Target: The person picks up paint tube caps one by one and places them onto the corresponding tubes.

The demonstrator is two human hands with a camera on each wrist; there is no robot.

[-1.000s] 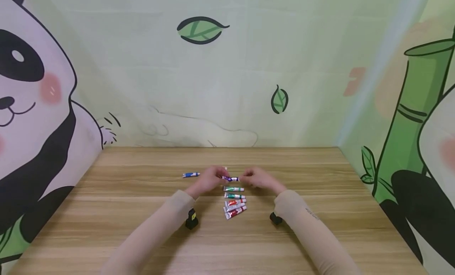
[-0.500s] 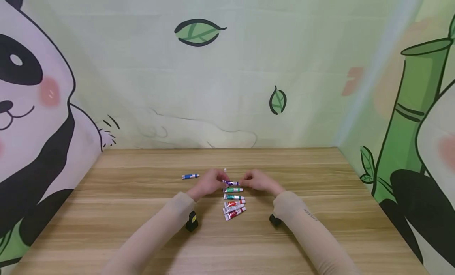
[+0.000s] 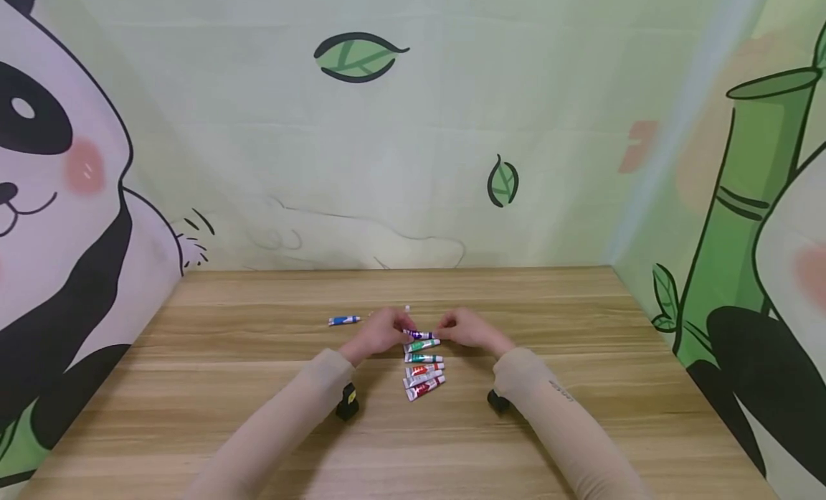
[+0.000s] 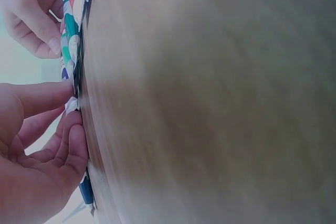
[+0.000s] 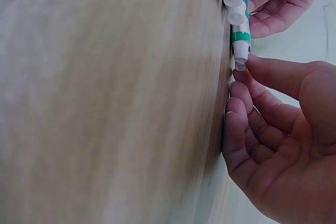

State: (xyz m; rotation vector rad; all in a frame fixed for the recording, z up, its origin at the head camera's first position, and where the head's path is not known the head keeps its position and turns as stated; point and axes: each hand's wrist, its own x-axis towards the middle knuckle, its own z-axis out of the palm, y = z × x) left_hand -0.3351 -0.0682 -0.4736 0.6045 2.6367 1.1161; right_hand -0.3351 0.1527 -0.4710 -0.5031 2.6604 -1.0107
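Observation:
Between my hands lies a purple paint tube [image 3: 423, 335], sideways on the table. My left hand [image 3: 382, 331] pinches its flat crimped end. At the other end, my right hand [image 3: 468, 328] holds the cap between thumb and fingertips. Directly on the near side is a light green paint tube [image 3: 422, 346], slightly tilted and very close to the purple one. A dark green tube [image 3: 424, 358], an orange-red tube [image 3: 424, 370], a silvery tube [image 3: 423, 379] and a red tube [image 3: 426, 389] continue the column toward me. My fingers cover both ends of the purple tube.
A blue paint tube [image 3: 344, 321] lies left of my left hand. Beyond that hand shows the white tip [image 3: 407, 308] of something mostly hidden. The wooden table [image 3: 555, 299] ends at a printed cloth backdrop [image 3: 413, 163].
Both hands have brought the purple tube a little toward me, up against the light green tube. The light green tube has turned from nearly straight to a slight tilt.

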